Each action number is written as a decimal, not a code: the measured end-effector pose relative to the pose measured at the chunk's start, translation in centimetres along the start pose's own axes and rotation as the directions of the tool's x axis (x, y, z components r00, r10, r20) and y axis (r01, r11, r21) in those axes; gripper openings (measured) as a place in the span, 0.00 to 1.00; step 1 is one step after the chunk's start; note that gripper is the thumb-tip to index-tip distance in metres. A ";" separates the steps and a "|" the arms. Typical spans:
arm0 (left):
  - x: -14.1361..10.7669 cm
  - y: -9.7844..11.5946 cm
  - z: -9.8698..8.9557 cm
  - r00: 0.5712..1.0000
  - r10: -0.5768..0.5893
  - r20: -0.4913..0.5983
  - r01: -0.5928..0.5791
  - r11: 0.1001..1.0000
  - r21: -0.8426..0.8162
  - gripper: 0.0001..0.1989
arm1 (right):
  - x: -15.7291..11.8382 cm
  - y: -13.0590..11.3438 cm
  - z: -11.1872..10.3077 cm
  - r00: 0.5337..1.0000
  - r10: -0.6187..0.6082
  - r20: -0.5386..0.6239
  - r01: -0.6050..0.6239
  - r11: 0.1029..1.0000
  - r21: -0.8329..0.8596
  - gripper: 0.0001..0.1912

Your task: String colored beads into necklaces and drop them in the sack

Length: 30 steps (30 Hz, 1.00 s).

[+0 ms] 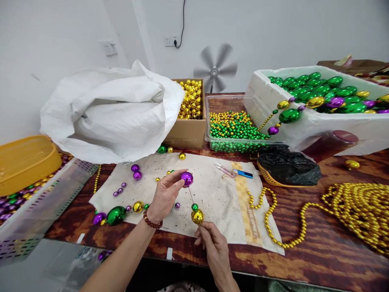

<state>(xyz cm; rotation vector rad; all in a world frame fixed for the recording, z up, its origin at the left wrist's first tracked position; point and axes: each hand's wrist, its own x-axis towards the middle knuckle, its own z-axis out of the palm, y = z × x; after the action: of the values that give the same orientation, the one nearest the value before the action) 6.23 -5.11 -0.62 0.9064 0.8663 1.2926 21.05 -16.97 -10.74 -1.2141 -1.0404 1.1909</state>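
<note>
- Sitting or standing, cannot tell which, at a brown wood-grain table (304,264) under a flat cream cloth (225,202).
- Has, beyond the cloth to the right, a white foam box (328,123) full of oval green beads, a mixed strand draped over its rim.
- Has, beyond the cloth's left part, a crumpled white woven sack (121,117).
- Has, left of the cloth, a white perforated plastic basket (73,190) holding mixed beads and a yellow tray (30,164).
- Shows, beyond the cloth's middle, an open brown cardboard box (185,132) of gold beads, then a clear plastic tub (223,140) of small green and gold ones.
- Shows, right of the cloth, a heap of gold bead chain (361,207), one end trailing onto the cloth.
- Pinches, over the cloth's middle, a shiny round purple bead (186,179) between thumb and fingers of the left hand (165,194).
- Presses thumb and forefinger of the right hand (216,243) together at the lower edge of a shiny round gold bead (197,216), over the cloth's near part; cannot tell whether on bead or thread.
- Keeps pink-handled snips (224,168) on the cloth's far right part.
- Holds a small green bead (195,207) against the gold one, above the cloth, with a thin thread (191,195) running up to the purple one.
</note>
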 end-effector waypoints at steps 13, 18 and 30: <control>-2.2 -0.5 1.0 1.000 -0.003 -0.001 0.003 0.998 0.063 0.18 | 1.5 -2.7 1.5 0.999 -0.039 -0.016 0.040 0.996 0.078 0.16; -1.9 -0.8 0.8 0.999 -0.039 -0.017 0.040 0.999 0.014 0.17 | 1.0 -2.4 1.1 0.995 -0.002 0.100 -0.012 0.989 0.144 0.15; -1.3 -1.3 0.3 0.984 -0.002 0.179 -0.076 0.900 0.429 0.18 | 1.6 -1.2 -0.6 0.988 0.150 -0.037 -0.139 0.969 0.207 0.20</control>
<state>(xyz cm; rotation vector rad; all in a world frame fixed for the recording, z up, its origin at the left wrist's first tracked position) 6.89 -6.53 -1.62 1.3751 1.0211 1.0447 21.95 -15.47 -9.71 -1.1678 -0.7805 1.3365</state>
